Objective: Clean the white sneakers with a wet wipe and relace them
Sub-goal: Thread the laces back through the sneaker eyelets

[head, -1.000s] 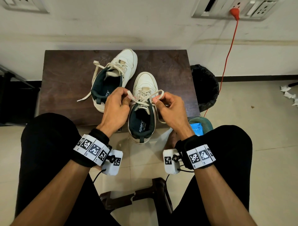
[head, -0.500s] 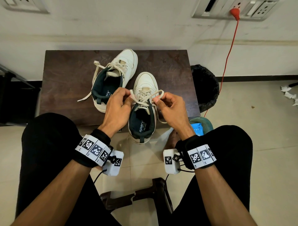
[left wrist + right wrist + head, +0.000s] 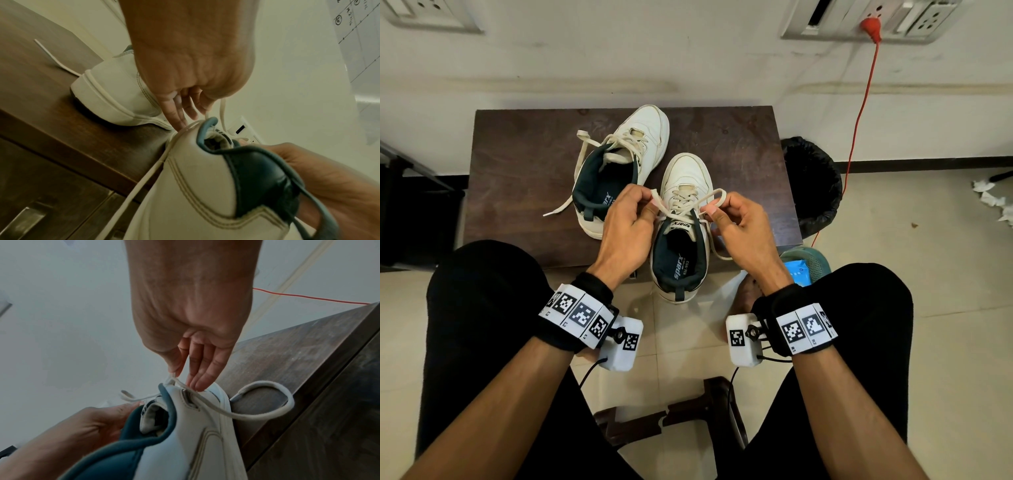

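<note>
Two white sneakers with dark linings stand on a dark wooden table (image 3: 517, 164). The near sneaker (image 3: 685, 178) overhangs the table's front edge, heel toward me. My left hand (image 3: 633, 219) pinches one lace loop (image 3: 659, 202) over its tongue. My right hand (image 3: 736, 222) pinches the other lace loop (image 3: 717, 198). In the right wrist view the lace (image 3: 267, 412) curls loosely beside the near sneaker (image 3: 185, 434). In the left wrist view the lace (image 3: 223, 113) rises from the shoe's collar to my fingers (image 3: 180, 107). The far sneaker (image 3: 626, 161) lies left, its laces loose.
A black-lined bin (image 3: 815, 185) stands right of the table. A blue wipe pack (image 3: 798, 272) rests in a green container by my right knee. A red cord (image 3: 859, 113) hangs from the wall socket. Crumpled wipes (image 3: 993, 198) lie on the floor far right.
Both hands have drawn closer over the near sneaker's tongue, bringing the two lace loops toward each other. The shoes have not moved.
</note>
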Demonstrator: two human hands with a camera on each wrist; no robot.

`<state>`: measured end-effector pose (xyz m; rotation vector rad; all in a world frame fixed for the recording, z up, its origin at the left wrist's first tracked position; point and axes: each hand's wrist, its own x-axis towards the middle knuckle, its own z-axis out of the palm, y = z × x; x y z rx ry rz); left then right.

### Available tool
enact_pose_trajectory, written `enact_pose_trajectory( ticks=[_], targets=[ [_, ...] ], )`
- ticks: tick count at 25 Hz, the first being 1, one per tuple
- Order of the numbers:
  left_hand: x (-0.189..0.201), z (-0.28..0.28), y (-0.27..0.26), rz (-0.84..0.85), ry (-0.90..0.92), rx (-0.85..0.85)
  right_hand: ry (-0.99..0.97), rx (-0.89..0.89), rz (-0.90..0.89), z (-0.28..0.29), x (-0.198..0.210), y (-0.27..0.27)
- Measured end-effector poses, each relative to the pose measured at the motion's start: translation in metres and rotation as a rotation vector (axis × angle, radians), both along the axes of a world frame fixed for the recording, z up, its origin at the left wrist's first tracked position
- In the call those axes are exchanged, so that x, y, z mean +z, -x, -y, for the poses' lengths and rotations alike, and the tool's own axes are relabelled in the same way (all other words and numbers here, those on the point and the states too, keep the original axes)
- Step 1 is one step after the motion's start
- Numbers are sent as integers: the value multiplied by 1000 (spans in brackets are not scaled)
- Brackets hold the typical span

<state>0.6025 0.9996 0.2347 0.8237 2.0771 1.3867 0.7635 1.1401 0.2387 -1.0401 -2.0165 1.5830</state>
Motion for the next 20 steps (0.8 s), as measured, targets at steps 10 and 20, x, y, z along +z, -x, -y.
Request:
enact_pose_trajectory(
  ticks=[10, 20],
  targets=[
    [13, 16, -8, -182, 105, -89, -7, -1, 123, 7, 11, -7],
    [14, 20, -10, 56, 171, -77, -13, -35, 104, 23, 15, -12]
  ],
)
